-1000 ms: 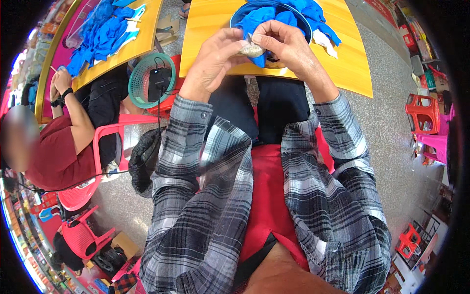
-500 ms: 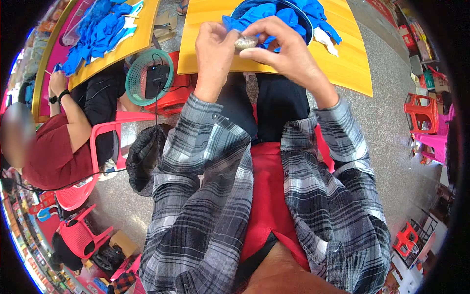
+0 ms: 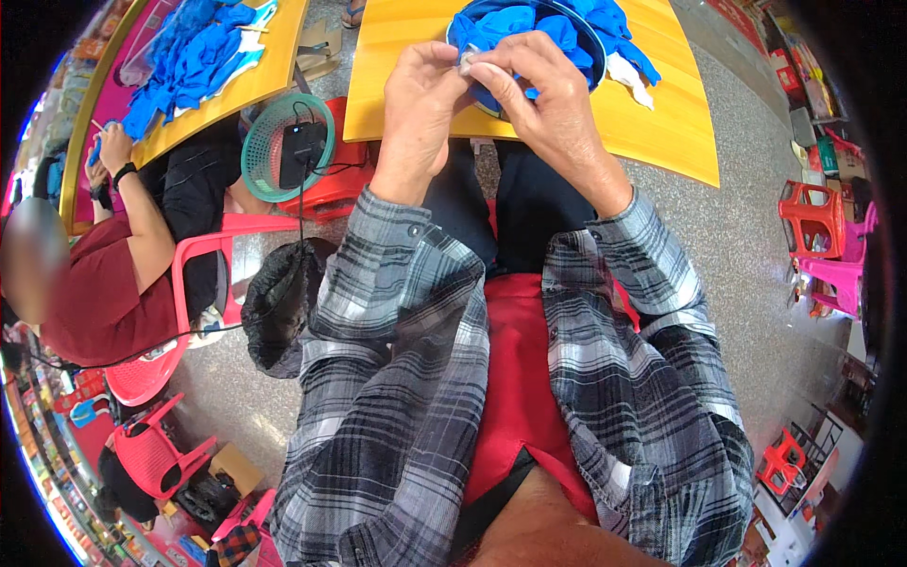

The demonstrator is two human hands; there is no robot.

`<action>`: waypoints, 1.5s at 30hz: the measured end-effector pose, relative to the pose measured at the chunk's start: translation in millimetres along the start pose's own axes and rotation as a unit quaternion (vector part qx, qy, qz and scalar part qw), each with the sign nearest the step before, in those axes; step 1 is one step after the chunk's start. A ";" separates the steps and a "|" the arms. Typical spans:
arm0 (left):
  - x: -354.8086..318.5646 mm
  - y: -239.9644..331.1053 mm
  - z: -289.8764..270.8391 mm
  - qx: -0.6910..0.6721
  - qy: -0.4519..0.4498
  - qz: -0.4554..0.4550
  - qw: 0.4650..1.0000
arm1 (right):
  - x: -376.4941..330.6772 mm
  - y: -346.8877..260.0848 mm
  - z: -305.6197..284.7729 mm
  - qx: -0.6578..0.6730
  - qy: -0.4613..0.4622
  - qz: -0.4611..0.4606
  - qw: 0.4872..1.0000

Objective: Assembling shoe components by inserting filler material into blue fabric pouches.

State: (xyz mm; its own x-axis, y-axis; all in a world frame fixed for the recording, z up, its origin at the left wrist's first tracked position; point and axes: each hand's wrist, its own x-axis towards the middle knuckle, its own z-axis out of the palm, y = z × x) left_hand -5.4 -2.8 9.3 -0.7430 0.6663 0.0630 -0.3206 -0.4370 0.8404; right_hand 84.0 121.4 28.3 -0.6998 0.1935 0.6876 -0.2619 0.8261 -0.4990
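Observation:
Both hands meet over the near edge of the yellow table, just in front of a dark round basin (image 3: 598, 47) full of blue fabric (image 3: 515, 26). My left hand (image 3: 416, 118) pinches a small pale greyish piece (image 3: 467, 62) at its fingertips. My right hand (image 3: 557, 104) grips the same piece from the other side, thumb and forefinger pressed together. Fingers cover most of it, so its kind cannot be made out.
The yellow table (image 3: 661, 128) bears more blue fabric and a white cloth (image 3: 628, 80) beside the basin. At left, a green basket (image 3: 253, 161) holds a black device (image 3: 302, 144) with a cable. A co-worker in a dark red shirt (image 3: 113, 293) handles blue fabric at another table.
The greyish piece, broadly visible before, is now mostly covered by my fingers. My right hand has drawn closer to my left. The co-worker's hands have shifted slightly.

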 end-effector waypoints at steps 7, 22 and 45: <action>11.3 -30.7 -3.3 0.164 0.102 0.161 0.968 | -4.3 -1.2 9.5 0.058 0.008 0.071 0.996; -3.1 -17.1 -9.8 0.098 0.071 0.067 0.990 | -5.2 3.8 8.2 0.055 -0.018 0.116 0.992; -14.3 -10.0 -1.3 0.184 0.075 0.135 0.971 | 5.9 -13.1 6.5 0.281 -0.057 0.331 0.899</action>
State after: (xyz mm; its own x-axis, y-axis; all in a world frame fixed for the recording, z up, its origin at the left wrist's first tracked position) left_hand 7.7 -8.7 -0.7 -0.8563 0.4505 0.2523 0.1096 -0.3190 0.9414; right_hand 79.0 108.2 35.5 -0.8811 0.4626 0.0984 -0.0337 0.1460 -0.9887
